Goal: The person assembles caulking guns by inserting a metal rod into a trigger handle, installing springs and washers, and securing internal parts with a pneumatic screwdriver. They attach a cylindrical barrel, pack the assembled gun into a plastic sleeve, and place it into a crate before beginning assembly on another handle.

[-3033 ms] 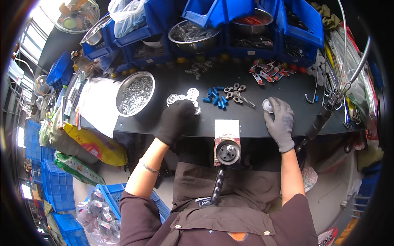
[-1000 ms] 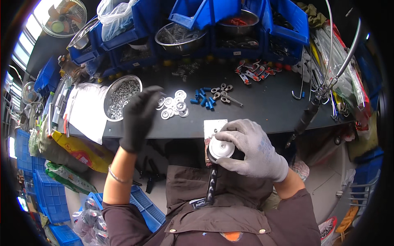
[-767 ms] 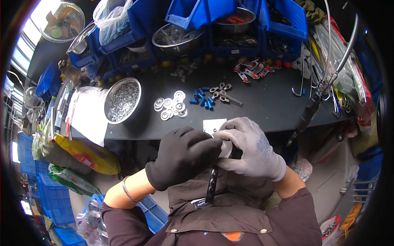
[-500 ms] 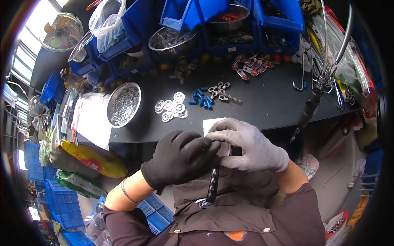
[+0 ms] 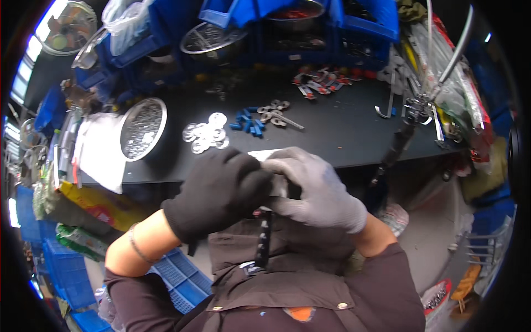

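In front of my chest, just off the bench's near edge, my gloved hands meet. My left hand (image 5: pixel 221 193), in a black glove, has its fingers curled in, and what they grip is hidden. My right hand (image 5: pixel 318 191), in a grey glove, bends thumb and fingers around a shiny metal piece (image 5: pixel 281 185). Below the fingertips hangs a black ribbed handle (image 5: pixel 263 240); whether it joins the metal piece is hidden. A flat white piece (image 5: pixel 260 155) shows just beyond the fingers, at the bench edge.
On the black bench (image 5: pixel 343 135) lie pale washers (image 5: pixel 206 133), blue sleeves (image 5: pixel 248 122), metal ring fittings with a spring (image 5: pixel 276 115), and red-and-silver clips (image 5: pixel 323 82). A steel bowl (image 5: pixel 144 130) of small metal parts stands left. Blue bins (image 5: pixel 365 25) line the back. A dark hanging tool (image 5: pixel 394 149) is right.
The whole view has shifted, so bench and hands sit farther left and higher in the picture. Both hands stay together around the same pieces; their grip looks much the same.
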Action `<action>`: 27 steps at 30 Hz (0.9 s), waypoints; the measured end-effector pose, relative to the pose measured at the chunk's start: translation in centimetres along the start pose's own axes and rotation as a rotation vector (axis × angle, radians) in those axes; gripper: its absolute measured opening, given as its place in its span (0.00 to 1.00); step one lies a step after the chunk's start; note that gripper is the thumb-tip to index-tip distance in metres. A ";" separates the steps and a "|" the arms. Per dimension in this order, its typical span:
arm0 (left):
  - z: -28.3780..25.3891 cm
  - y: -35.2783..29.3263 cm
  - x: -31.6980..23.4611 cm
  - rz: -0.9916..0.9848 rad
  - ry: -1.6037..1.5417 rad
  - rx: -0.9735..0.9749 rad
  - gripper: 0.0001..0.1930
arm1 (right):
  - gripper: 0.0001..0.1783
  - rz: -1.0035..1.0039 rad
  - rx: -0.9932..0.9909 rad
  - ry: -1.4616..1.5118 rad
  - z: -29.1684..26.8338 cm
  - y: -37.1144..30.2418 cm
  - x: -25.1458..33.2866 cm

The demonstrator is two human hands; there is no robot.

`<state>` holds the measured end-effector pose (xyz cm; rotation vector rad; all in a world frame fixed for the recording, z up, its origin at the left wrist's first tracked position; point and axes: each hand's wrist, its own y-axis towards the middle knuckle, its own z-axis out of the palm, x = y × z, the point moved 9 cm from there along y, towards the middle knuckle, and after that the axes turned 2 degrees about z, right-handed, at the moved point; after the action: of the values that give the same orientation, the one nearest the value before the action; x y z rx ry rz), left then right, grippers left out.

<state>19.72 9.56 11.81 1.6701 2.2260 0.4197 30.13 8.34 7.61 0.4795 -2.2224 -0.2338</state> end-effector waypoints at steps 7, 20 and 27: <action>-0.4 0.3 0.2 -0.064 -0.108 0.127 0.09 | 0.29 0.017 0.121 0.158 0.9 0.3 0.2; -0.6 -0.4 1.7 -0.119 -0.316 -0.052 0.08 | 0.29 -0.017 0.252 0.402 1.0 0.6 -0.7; 0.3 -0.1 2.5 -0.194 -0.372 0.109 0.15 | 0.29 0.004 0.253 0.352 0.9 0.8 -0.5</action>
<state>19.11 11.99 11.32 1.4240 2.1293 -0.0589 29.52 9.27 7.00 0.6024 -1.9128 0.1296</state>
